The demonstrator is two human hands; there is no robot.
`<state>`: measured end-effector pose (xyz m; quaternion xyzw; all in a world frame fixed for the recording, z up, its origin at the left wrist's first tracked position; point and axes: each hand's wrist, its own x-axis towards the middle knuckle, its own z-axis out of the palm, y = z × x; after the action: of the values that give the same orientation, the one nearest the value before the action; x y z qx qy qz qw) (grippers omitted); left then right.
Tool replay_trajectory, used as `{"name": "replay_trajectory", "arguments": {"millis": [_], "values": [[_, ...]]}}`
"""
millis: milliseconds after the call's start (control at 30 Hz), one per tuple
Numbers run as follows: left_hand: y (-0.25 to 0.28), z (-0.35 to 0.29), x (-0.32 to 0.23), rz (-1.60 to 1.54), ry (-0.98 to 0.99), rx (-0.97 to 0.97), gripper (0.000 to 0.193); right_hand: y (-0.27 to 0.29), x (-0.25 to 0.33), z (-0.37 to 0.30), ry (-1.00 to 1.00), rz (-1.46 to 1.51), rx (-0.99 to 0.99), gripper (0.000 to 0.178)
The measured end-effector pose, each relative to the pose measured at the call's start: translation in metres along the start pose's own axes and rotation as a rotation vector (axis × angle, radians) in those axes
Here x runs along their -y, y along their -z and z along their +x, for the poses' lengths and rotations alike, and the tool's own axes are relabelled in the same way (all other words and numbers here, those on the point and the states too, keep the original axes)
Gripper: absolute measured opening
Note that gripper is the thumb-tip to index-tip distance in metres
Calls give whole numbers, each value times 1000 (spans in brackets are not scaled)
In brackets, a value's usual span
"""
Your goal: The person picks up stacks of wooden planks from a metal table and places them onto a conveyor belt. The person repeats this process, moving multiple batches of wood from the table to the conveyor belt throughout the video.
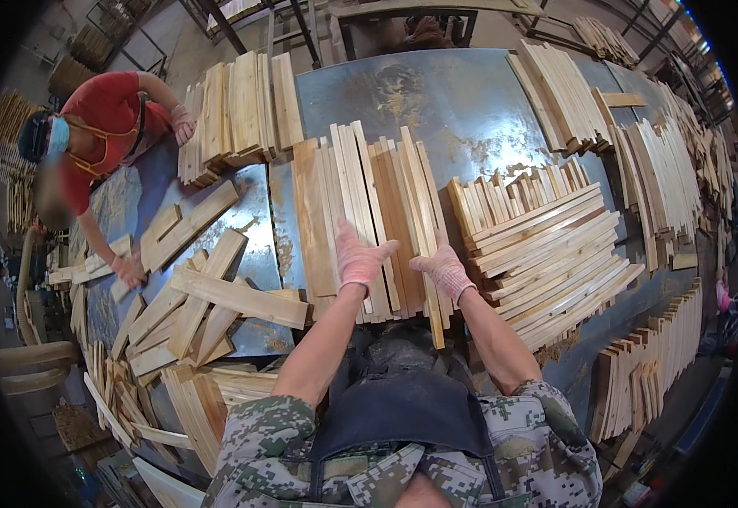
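In front of me a row of long pale wooden strips (352, 169) lies side by side on a blue-grey metal table (344, 93). My left hand (360, 258), in a pinkish-white knit glove, rests on the strips with its thumb stretched out to the right. My right hand (443, 269), gloved the same way, lies over the strips at the row's right side, thumb apart from the fingers. Beneath it, one narrow wooden strip (437, 326) sticks out toward me past the others. A browner board (390, 190) shows between my hands. Both hands look open; the right fingertips are partly hidden.
Close on the right stands a stack of strips (547, 262), with further bundles (564, 97) beyond. Loose boards (234, 296) lie crisscrossed at left. Across the table's left side, a co-worker in a red shirt (111, 110) touches wood with both gloved hands. Sawdust patches the table.
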<state>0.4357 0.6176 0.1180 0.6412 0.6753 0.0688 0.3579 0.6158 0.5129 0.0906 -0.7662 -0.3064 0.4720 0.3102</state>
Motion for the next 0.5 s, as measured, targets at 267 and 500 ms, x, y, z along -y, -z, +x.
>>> {"name": "replay_trajectory", "arguments": {"millis": [267,500], "values": [[-4,28,62,-607,-88,42,114,4,49,-24,-195,-490,29,89],[85,-35,79,-2043,-5,1046,85,7,26,-55,158,-376,-258,91]]}}
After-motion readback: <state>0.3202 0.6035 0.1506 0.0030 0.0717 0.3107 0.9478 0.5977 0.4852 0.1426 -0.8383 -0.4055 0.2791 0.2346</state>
